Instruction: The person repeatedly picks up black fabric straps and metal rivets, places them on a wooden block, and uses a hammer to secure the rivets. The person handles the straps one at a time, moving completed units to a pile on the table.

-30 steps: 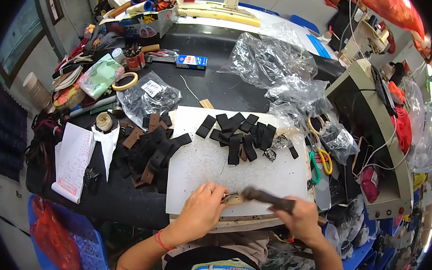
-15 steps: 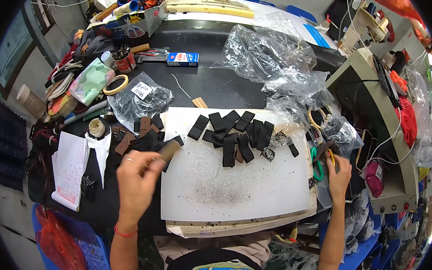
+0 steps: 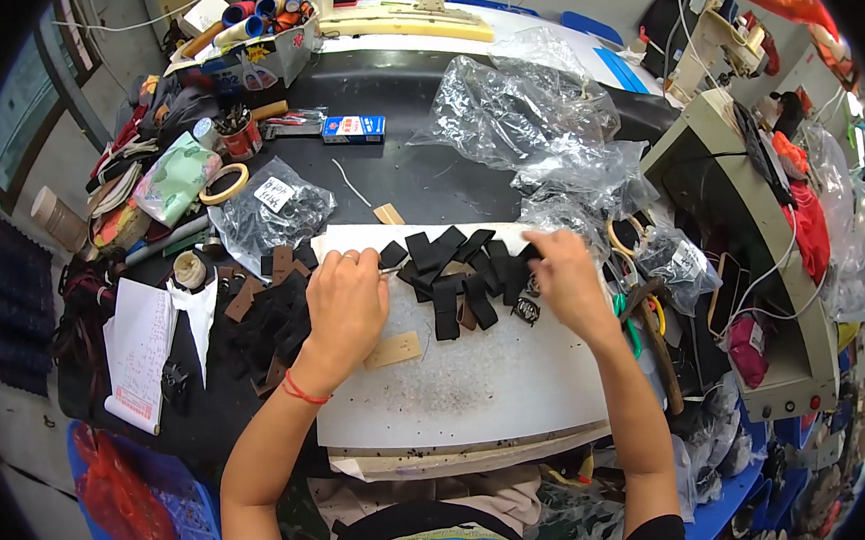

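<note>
My left hand [image 3: 343,306] lies on the white board [image 3: 461,388], its fingertips at the left end of a row of black strap pieces [image 3: 452,269], pinching something thin that I cannot make out. My right hand [image 3: 566,283] rests at the right end of the same row, fingers curled over the pieces, next to a small metal buckle [image 3: 527,311]. A small tan tag [image 3: 392,350] sits on the board just below my left hand. A red band circles my left wrist.
A pile of black and brown strap pieces [image 3: 265,312] lies left of the board. Clear plastic bags [image 3: 512,114], a tape roll [image 3: 224,183], a blue box [image 3: 353,127], a notepad [image 3: 140,351] and scissors with yellow handles [image 3: 646,310] surround it. A beige machine [image 3: 754,278] stands at right.
Both hands have moved up from the near edge of the board and its sides to the row of black pieces. The dark tool held earlier is no longer in my hands.
</note>
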Motion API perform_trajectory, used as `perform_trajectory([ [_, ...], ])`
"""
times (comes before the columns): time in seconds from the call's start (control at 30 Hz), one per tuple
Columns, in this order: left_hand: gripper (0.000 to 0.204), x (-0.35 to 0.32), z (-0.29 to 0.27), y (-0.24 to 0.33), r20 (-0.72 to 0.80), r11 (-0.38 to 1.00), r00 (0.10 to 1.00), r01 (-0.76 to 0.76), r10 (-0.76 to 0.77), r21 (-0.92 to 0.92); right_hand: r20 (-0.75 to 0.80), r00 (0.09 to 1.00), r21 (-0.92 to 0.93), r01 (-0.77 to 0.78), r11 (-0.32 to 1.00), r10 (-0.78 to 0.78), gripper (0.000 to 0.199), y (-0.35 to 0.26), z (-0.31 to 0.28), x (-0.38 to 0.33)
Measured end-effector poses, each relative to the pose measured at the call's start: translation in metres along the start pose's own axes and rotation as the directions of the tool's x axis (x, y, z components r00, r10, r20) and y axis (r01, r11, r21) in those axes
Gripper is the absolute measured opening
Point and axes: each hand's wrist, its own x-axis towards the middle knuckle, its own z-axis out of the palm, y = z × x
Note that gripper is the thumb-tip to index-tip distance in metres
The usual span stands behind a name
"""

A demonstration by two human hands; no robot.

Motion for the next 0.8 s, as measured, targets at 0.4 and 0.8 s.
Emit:
perform_trajectory([
  [0.4,0.055,-0.109,-0.048,0.046,0.224,0.854,0.954,-0.057,0.199,-0.517,0.321,0.865,0.785,-0.471,0.402,0.385,0.016,-0.075,-0.032,-0.104],
  [0.8,0.063,-0.121,-0.037,0.038,0.127,0.827,0.983,-0.039,0.133,-0.561,0.442,0.837,0.687,-0.547,0.479,0.322,0.012,-0.109,-0.001,-0.112],
])
